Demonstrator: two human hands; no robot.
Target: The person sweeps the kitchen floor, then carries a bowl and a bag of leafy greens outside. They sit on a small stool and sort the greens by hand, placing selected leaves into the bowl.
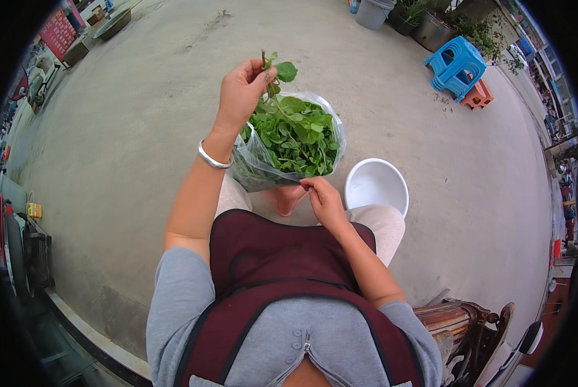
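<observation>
A clear plastic bag (257, 169) full of leafy green sprigs (294, 138), which look like mint, stands open in front of my knees. My left hand (244, 92), with a silver bangle (215, 156) on its wrist, pinches a sprig (285, 71) by its stem above the bag's far left side. The lower part of that sprig hangs over the leaves in the bag. At the near edge, my right hand (324, 199) grips the bag's rim between thumb and fingers. Beneath the bag shows a salmon-coloured object (287, 199), mostly hidden.
A white basin (377, 186) rests on the concrete ground (124, 145) beside my right knee. Blue plastic stools (456, 65) stand at the far right, over an orange stool (477, 95). Behind them are a grey bucket (373, 13) and potted plants. A wooden bench (446, 317) lies near right.
</observation>
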